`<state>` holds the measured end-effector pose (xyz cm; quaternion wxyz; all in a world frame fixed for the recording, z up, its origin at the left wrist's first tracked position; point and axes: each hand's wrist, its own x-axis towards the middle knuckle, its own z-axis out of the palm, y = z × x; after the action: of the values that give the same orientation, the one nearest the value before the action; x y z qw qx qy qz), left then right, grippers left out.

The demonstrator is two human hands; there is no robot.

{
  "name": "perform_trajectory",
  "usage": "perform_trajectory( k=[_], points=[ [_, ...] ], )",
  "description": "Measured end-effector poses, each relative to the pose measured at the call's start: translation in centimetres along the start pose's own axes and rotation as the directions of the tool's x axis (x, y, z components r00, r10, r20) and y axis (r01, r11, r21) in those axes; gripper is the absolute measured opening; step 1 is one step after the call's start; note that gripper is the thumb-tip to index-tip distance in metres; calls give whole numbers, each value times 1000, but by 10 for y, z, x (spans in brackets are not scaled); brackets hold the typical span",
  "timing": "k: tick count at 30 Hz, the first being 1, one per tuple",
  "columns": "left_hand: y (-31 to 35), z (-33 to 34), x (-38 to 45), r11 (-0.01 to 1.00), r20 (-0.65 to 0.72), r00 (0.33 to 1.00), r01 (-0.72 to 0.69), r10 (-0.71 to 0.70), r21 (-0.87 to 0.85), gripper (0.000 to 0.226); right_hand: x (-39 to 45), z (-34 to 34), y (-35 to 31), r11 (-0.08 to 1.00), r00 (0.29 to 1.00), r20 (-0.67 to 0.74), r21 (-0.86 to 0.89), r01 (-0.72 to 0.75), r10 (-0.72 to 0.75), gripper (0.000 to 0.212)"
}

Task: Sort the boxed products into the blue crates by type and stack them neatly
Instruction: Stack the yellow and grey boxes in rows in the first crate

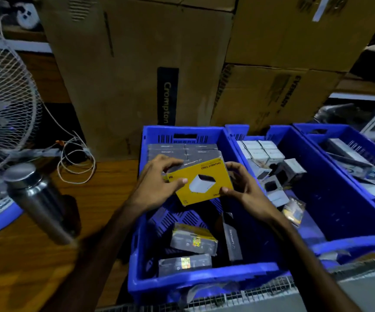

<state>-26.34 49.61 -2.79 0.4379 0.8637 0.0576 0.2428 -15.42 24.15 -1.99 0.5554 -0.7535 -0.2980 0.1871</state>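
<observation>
Yellow box [201, 181] pinched between left hand [157, 185] and right hand [245, 188], above blue crate [204, 275].

My hands: left hand [157, 185] and right hand [241, 188] hold the yellow box [201, 181].
Blue crate [204, 276]: under it, at 6 o'clock.

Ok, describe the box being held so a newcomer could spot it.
Find the leftmost blue crate, in front of the tall cardboard cartons. Above its middle, both hands hold a flat box. Its face is bright yellow with a white product picture, unlike the grey boxes stacked behind.
</observation>
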Motion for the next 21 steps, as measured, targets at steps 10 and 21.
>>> perform_trajectory(
  k=[10,21],
  points=[
    [2,5,30,964,250,967,-106,43,245,50,16,-15,11,954,999,-15,-297,45,-52,51],
    [-7,56,90,836,386,921,-249,49,489,48,4,-56,32,706,964,-184,-708,6,-193,63]
  ],
)
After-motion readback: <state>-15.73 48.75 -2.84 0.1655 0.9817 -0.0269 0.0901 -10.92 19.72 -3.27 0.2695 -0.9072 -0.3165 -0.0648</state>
